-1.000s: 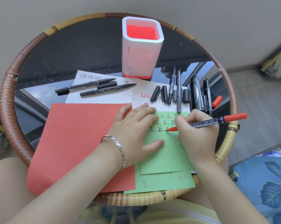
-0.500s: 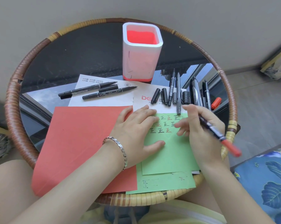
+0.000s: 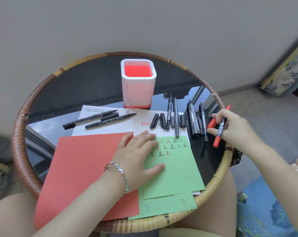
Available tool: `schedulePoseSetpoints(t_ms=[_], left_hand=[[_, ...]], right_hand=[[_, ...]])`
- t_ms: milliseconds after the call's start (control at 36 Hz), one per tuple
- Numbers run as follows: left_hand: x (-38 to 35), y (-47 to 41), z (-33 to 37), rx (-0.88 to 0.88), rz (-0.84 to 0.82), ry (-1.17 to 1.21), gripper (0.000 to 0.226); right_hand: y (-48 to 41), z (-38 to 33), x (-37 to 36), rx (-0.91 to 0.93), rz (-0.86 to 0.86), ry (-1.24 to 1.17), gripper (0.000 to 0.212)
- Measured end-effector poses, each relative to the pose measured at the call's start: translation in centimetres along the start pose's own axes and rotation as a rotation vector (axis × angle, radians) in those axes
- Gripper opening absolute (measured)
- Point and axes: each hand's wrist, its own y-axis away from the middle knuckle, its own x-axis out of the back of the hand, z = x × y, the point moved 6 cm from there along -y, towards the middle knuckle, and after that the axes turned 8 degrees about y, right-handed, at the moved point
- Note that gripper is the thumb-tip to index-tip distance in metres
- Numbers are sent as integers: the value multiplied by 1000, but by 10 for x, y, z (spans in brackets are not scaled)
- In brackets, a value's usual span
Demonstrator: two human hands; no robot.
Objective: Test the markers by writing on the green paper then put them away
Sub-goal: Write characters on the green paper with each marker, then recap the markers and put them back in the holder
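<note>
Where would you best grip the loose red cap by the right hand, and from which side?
Pinch the red cap across its short sides from above: it lies flat on the glass, black markers crowd its left, and the right hand is already beside it.

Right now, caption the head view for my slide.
Left hand pins green paper; right hand holds red marker beside loose caps.

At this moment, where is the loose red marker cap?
In the head view, the loose red marker cap lies on the table's right side, beside the black markers, touching the right hand's fingers.
</note>
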Motion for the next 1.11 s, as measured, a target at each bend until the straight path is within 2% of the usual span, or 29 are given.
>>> schedulePoseSetpoints(t_ms=[111,222,361,389,444,528,611,694,806,861,917,972,1111], left_hand=[[0,0,0,-1,-1,28,73],[5,-2,1,-21,65,129,68],[44,-11,10,-60,359,272,32],[53,-13,14,-29,368,343,27],[61,-19,20,86,285,523,20],[58,-26,23,261,127,832,24],[59,-25,28,272,113,958,16],[59,-20,23,279,148,987,13],[64,-12,7,317,265,908,22],[68,-8,2,329,295,864,22],[69,-4,-2,334,301,828,22],[70,0,-4,330,300,801,22],[69,6,-5,320,287,766,25]], right_hand=[[0,-3,1,21,58,-13,40],[6,-13,6,48,84,-64,39],[23,-57,12,205,63,-250,41],[28,-69,11,251,49,-281,41],[37,-93,8,347,13,-331,42],[49,-124,2,488,4,-347,39],[55,-140,-7,562,10,-392,33],[55,-145,-18,573,-22,-394,35],[49,-140,-21,495,-69,-437,30],[43,-132,-18,363,-46,-582,34],[37,-118,-15,175,24,-787,32],[34,-108,-13,56,88,-875,31],[39,-100,-16,-67,99,-1053,36]])
